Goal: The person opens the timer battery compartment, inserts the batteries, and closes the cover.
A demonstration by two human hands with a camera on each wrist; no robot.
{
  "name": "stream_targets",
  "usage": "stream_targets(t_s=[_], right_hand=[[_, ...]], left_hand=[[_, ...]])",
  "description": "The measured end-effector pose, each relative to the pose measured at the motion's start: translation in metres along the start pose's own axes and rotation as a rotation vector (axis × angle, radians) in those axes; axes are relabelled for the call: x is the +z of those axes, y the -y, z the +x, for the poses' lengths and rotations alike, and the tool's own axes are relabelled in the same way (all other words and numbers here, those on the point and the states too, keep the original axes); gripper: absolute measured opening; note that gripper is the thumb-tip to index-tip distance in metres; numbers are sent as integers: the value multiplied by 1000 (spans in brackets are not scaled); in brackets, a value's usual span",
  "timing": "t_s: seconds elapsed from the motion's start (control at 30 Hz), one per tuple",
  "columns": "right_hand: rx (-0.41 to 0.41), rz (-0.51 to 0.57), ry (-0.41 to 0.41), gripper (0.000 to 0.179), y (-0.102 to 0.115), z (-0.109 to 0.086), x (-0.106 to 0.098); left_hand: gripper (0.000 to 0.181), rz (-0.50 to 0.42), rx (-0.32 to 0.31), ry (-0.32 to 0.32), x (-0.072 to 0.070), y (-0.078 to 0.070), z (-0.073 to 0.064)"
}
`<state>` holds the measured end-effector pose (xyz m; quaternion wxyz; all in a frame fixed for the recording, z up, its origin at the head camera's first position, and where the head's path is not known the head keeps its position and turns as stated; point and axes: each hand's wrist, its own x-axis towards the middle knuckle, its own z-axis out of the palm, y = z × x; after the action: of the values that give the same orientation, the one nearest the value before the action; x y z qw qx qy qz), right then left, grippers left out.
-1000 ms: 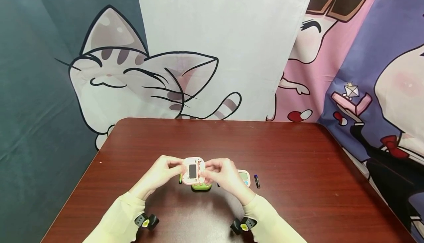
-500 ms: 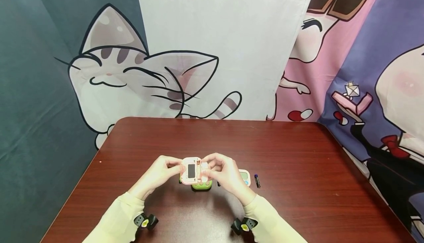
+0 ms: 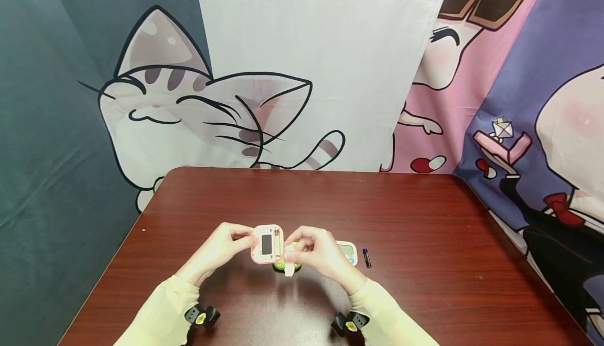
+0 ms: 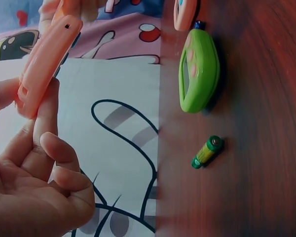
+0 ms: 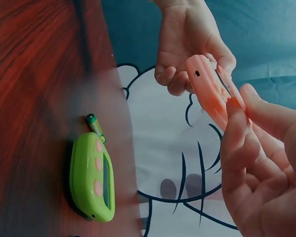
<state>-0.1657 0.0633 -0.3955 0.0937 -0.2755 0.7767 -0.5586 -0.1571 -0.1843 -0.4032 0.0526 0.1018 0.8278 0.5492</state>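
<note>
The left hand (image 3: 216,250) pinches a smooth, rounded plastic gadget (image 3: 267,244) by its left edge — pink-rimmed, with a dark rectangle on its face, held above the desk (image 3: 302,194). By its right edge, the right hand (image 3: 321,256) pinches a thin, pale cover (image 3: 289,268). On the glossy, wood-grained desk lie a cylindrical battery (image 4: 207,152), a bulging green toy (image 4: 201,71) partly hidden by the cover, a second pink gadget (image 3: 348,251) partly behind the right hand — and a short dark stick (image 3: 366,258).

1 pink device (image 3: 267,244) | compartment (image 3: 277,241) uncovered | 1 pale piece (image 3: 289,268) (pinched), near
</note>
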Motion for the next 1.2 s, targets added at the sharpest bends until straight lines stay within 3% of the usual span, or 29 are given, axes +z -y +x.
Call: stream_targets(t_s=[0.2,0.47,0.67,0.87,1.2], right_hand=[[71,92,156,14,-4,-4,5],[106,-13,272,9,-16,-9,18],[178,32,281,11,-22,-14,33],[184,-43,289,11,-26,-16,44],[221,-149,149,12,-30,-20,49]], left_hand=[[24,-2,-13,-22,-6,1,-3],[26,0,-81,-42,-11,8,-8],[26,5,-93,-44,-12,9,-9],[26,7,-100,-42,-12,9,-10],[25,-14,-81,-6,-11,11,-13]])
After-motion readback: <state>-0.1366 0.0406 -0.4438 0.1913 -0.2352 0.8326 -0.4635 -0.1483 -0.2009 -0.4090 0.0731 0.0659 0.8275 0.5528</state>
